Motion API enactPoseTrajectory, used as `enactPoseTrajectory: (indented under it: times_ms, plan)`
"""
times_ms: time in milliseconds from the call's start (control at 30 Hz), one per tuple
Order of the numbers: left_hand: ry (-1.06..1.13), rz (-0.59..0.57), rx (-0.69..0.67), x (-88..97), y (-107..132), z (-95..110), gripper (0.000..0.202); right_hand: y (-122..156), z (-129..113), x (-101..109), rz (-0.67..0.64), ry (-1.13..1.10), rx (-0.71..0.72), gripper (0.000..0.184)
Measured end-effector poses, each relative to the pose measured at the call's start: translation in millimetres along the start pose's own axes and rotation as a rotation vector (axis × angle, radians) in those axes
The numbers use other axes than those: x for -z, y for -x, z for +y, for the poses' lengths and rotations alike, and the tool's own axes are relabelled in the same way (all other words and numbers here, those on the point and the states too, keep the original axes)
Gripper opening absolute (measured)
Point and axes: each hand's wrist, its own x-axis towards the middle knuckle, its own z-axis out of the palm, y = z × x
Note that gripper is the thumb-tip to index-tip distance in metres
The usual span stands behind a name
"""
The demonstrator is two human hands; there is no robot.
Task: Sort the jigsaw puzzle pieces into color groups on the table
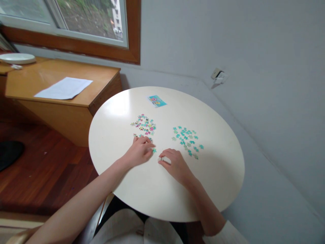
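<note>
My left hand (140,149) is over the table left of centre, its thumb and index finger closed about a teal puzzle piece (154,150). Just to the right, my right hand (175,164) pinches a small pale puzzle piece (161,159) with a dark mark between thumb and fingertips. Beyond my left hand lies a loose cluster of multicoloured puzzle pieces (144,126), its near edge partly covered by my fingers. Mostly teal and pale green puzzle pieces (187,138) are spread out beyond my right hand. All the pieces look separate.
A small picture card (157,101) lies at the far side of the round white table (127,112). On the left, a wooden desk (101,74) holds a white paper sheet (64,88) and a round white object (17,58). A wall socket (218,75) is at right.
</note>
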Motion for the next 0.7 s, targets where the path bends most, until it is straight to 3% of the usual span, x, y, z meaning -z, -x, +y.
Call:
enactPoseTrajectory:
  times_ms: [367, 533, 700]
  plan:
    - [-0.013, -0.033, 0.024, -2.3, -1, -2, 0.017, 1, -5, 1, 0.122, -0.135, -0.001, 0.009]
    - [-0.031, -0.043, 0.024, -0.9, -2, -1, 0.014, 1, 7, 2, 0.263, 0.024, -0.028, 0.011]
    - [-0.047, -0.044, 0.015, -0.1, -3, 0, 0.014, 5, 18, 2, 0.233, 0.212, -0.06, 0.014]
